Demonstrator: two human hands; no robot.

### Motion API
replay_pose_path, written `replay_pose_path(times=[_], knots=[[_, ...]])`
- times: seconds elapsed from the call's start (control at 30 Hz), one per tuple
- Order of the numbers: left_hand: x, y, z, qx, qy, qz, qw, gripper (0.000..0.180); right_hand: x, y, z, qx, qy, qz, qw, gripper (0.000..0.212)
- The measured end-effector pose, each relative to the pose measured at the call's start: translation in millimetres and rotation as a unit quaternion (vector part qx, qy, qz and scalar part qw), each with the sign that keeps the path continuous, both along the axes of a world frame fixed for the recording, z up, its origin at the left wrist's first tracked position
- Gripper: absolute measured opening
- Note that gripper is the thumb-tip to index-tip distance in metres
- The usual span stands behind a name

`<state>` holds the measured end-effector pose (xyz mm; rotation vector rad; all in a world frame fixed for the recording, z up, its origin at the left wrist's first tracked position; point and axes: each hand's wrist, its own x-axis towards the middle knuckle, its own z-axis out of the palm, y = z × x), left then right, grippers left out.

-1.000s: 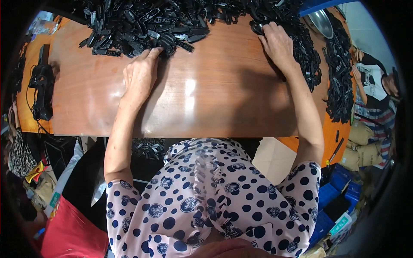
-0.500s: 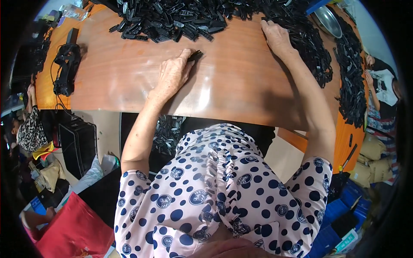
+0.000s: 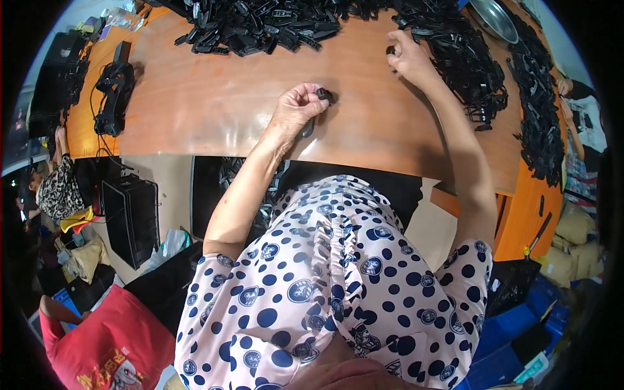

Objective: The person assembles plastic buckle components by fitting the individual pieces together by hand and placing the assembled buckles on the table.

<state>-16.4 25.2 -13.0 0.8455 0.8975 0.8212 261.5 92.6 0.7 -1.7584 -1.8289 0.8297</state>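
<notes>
My left hand (image 3: 296, 112) is raised over the middle of the brown tabletop (image 3: 214, 97), its thumb and fingers closed on a small black plastic part (image 3: 325, 95). To the right and farther away, my right hand (image 3: 411, 60) pinches another small black part (image 3: 390, 50) at its fingertips. That hand is at the left edge of a heap of black plastic pieces (image 3: 455, 58) running down the table's right side. A second heap of slim black pieces (image 3: 253, 26) covers the far middle of the table. The fingers partly hide both held parts.
A metal bowl (image 3: 494, 19) stands at the far right, near another row of black pieces (image 3: 536, 110). A black strapped device (image 3: 113, 97) with a cable lies on the left. Other people sit at both sides; a person in red (image 3: 117, 338) is lower left.
My left hand has moved right and turned, its black part now at the fingertips. The right hand has drawn slightly back from the heap with a black part showing. The whole view has shifted slightly.
</notes>
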Motion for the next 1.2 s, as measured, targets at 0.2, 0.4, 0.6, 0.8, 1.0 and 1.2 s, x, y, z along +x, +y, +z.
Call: replay_pose_path(times=[0.2, 0.4, 0.6, 0.8, 1.0, 1.2], knots=[[3, -4, 4, 0.286, 0.337, -0.065, 0.895, 0.020, -43, -57, -17, -0.063, 0.413, 0.023, 0.908, 0.025], [4, -14, 11, 0.440, 0.352, -0.047, 0.825, 0.022, -60, -92, -12, -0.181, 0.574, -0.056, 0.797, 0.013], [3, -18, 18, 0.422, 0.351, -0.057, 0.834, 0.020, -71, -101, -2, -0.220, 0.614, -0.014, 0.758, 0.014], [-7, -17, 19, 0.447, 0.332, -0.076, 0.827, 0.021, -75, -94, -4, -0.260, 0.578, -0.011, 0.773, 0.012], [-37, -38, 23, 0.517, 0.424, -0.046, 0.742, 0.020, -109, -94, 19, -0.227, 0.382, 0.100, 0.890, 0.014], [-81, -75, 36, 0.462, 0.351, -0.051, 0.813, 0.014, -148, -108, 31, -0.362, 0.366, 0.096, 0.852, 0.013]])
